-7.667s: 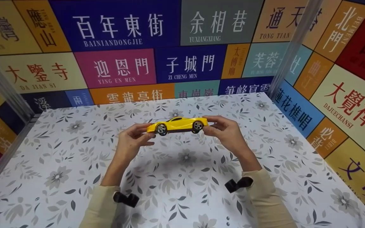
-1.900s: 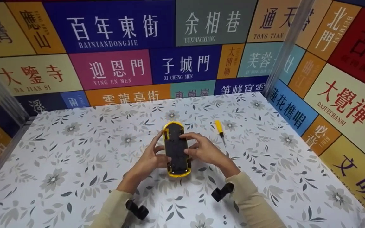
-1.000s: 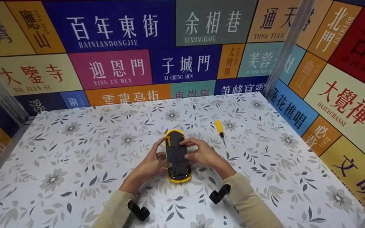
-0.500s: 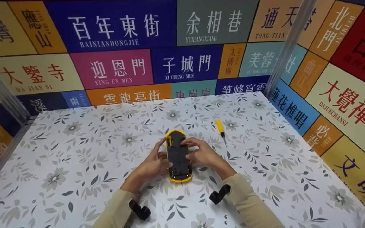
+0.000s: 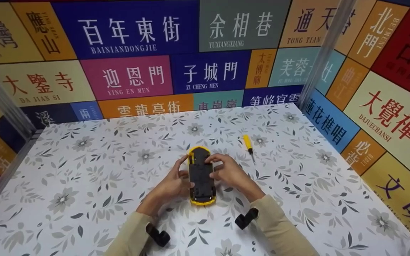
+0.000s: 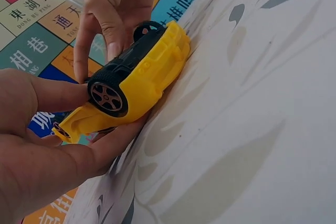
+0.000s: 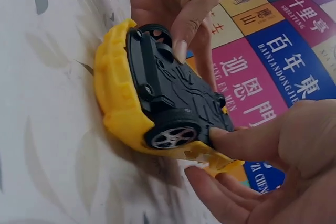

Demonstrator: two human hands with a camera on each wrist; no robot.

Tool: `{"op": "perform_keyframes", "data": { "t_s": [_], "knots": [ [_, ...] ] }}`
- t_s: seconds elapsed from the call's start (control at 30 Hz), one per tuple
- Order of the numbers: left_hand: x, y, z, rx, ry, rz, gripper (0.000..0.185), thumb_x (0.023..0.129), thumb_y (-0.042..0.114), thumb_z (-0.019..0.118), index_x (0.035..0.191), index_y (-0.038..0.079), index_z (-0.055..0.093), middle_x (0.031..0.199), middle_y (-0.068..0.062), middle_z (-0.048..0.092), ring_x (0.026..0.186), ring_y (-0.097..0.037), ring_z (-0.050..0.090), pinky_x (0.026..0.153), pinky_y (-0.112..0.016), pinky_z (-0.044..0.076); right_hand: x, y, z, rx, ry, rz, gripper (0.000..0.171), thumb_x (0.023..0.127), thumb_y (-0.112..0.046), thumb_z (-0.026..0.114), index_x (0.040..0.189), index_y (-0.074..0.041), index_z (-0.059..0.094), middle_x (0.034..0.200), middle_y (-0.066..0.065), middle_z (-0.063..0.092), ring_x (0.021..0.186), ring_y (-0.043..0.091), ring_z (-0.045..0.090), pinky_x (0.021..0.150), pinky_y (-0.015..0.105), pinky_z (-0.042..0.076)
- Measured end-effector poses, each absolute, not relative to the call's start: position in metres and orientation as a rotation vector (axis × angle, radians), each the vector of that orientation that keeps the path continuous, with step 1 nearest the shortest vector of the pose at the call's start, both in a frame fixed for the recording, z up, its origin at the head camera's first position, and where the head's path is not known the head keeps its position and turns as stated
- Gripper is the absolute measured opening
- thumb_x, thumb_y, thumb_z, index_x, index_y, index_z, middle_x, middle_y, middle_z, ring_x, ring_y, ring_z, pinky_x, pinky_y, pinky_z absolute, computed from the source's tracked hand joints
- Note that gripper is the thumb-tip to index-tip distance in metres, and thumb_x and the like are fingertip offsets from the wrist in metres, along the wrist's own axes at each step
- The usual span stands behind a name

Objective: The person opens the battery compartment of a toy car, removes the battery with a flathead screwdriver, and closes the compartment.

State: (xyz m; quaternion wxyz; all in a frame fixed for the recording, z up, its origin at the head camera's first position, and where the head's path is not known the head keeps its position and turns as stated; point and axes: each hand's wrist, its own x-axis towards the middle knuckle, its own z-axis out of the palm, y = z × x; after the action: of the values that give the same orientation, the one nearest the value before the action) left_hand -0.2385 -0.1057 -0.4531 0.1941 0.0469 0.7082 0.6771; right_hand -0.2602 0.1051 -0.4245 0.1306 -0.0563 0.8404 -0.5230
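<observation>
Bright, even overhead light; soft shadows under the forearms on the table (image 5: 84, 185); wrist views slightly soft up close

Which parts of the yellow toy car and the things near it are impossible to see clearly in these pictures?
- Yellow plastic toy car: roof and windows hidden in all views; it lies upside down on the flowered table.
- Its black underside: screws too small to tell; the left hand and the right hand cover its edges.
- Yellow-handled screwdriver: tip too small in the head view.

This looks like a small play booth. Bright sign walls (image 5: 130, 74) with big words stand around a table (image 5: 84, 185) covered in flowers.
</observation>
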Motion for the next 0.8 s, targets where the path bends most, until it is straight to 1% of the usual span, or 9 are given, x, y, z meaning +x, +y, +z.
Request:
{"op": "perform_keyframes", "data": {
  "t_s": [0.07,0.17,0.3,0.43,0.57,0.8],
  "knots": [
    [-0.238,-0.106,-0.453,0.137,2.001,1.887,0.095,0.084,-0.008,0.057,0.161,0.024,0.01,0.145,-0.031,0.047,0.125,-0.04,0.058,0.091,-0.041,0.055,-0.259,0.106,-0.422,-0.176,2.497,-1.491,0.04,0.085,0.008,0.069,0.114,-0.019,0.069,0.138,0.013,0.05,0.116,0.032,0.063,0.08,0.04,0.059],
    [-0.238,-0.106,-0.454,0.154,2.006,1.889,0.095,0.084,-0.009,0.057,0.161,0.02,0.009,0.143,-0.031,0.049,0.123,-0.039,0.059,0.09,-0.039,0.055,-0.256,0.106,-0.419,-0.23,2.57,-1.471,0.036,0.086,0.006,0.069,0.112,-0.02,0.071,0.135,0.012,0.052,0.119,0.033,0.061,0.085,0.042,0.059],
    [-0.239,-0.106,-0.455,0.157,2.016,1.893,0.096,0.083,-0.01,0.056,0.161,0.019,0.01,0.142,-0.031,0.05,0.118,-0.035,0.061,0.089,-0.037,0.054,-0.252,0.105,-0.414,-0.341,2.641,-1.473,0.032,0.087,0.004,0.07,0.11,-0.017,0.071,0.125,0.012,0.059,0.115,0.033,0.062,0.089,0.045,0.057],
    [-0.239,-0.106,-0.454,0.136,2.035,1.884,0.096,0.081,-0.009,0.056,0.161,0.02,0.013,0.142,-0.03,0.051,0.116,-0.034,0.062,0.087,-0.036,0.054,-0.251,0.106,-0.412,-0.424,2.691,-1.438,0.027,0.089,-0.001,0.07,0.111,-0.015,0.07,0.118,0.01,0.068,0.112,0.031,0.065,0.093,0.048,0.054],
    [-0.238,-0.105,-0.454,0.129,2.033,1.876,0.095,0.082,-0.009,0.056,0.161,0.021,0.012,0.143,-0.03,0.05,0.117,-0.034,0.062,0.087,-0.036,0.055,-0.251,0.106,-0.413,-0.418,2.696,-1.408,0.025,0.09,-0.003,0.07,0.112,-0.016,0.069,0.117,0.009,0.072,0.111,0.028,0.066,0.089,0.045,0.055],
    [-0.239,-0.105,-0.454,0.115,2.05,1.862,0.095,0.082,-0.008,0.056,0.161,0.024,0.013,0.143,-0.027,0.052,0.12,-0.035,0.061,0.091,-0.038,0.054,-0.252,0.105,-0.411,-0.417,2.649,-1.505,0.022,0.09,0.002,0.068,0.108,-0.011,0.069,0.115,0.012,0.072,0.11,0.029,0.067,0.088,0.041,0.058]
  ]
}}
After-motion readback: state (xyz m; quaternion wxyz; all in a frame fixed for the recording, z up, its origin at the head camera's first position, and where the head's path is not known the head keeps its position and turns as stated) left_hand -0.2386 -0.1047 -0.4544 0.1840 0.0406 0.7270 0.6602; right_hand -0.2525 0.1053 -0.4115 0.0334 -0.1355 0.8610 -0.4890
